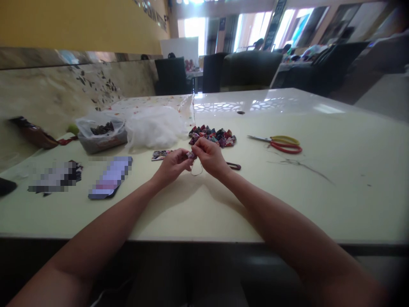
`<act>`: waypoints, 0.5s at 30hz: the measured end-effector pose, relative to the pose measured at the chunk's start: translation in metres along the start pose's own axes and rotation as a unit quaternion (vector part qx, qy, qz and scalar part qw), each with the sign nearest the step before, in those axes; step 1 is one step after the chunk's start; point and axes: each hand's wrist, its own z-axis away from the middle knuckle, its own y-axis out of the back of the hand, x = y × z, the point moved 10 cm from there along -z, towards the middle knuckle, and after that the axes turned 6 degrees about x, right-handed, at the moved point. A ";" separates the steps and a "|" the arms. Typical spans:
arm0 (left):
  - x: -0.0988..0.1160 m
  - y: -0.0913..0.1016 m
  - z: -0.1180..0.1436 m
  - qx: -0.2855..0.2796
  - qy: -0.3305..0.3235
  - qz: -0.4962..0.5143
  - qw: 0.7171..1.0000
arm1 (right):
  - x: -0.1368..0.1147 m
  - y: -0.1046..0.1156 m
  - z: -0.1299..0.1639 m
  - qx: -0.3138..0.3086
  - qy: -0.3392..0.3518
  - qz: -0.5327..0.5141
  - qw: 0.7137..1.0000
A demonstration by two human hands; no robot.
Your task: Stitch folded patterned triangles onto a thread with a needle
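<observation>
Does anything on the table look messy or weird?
A little. Loose thread trails across the table near the scissors. White stuffing lies out in a fluffy heap. Both hands pinch a small fabric piece. Nothing looks spilled or broken.

Bare table [335, 179] lies right of the scissors [281, 144]; fabric pile [212, 136] and stuffing [155, 127] crowd ahead.

Scissors [281, 144] with red and yellow handles lie right; white stuffing [153, 127] sits beside a plastic bag [99, 133], a phone [110, 183] nearer.
</observation>
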 end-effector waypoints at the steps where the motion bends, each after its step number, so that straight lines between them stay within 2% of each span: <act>1: 0.000 0.001 0.000 0.001 -0.002 -0.006 1.000 | 0.000 0.000 0.000 0.004 0.001 0.001 1.000; 5: -0.001 0.003 0.000 0.004 0.011 0.012 1.000 | 0.005 0.000 0.000 0.009 -0.010 -0.008 1.000; 9: -0.007 0.002 0.002 0.007 0.035 0.036 0.999 | 0.009 -0.008 0.000 -0.037 -0.033 -0.045 0.998; 15: -0.027 0.016 0.001 0.069 0.120 0.141 0.980 | 0.011 0.003 -0.004 -0.024 -0.038 -0.030 0.999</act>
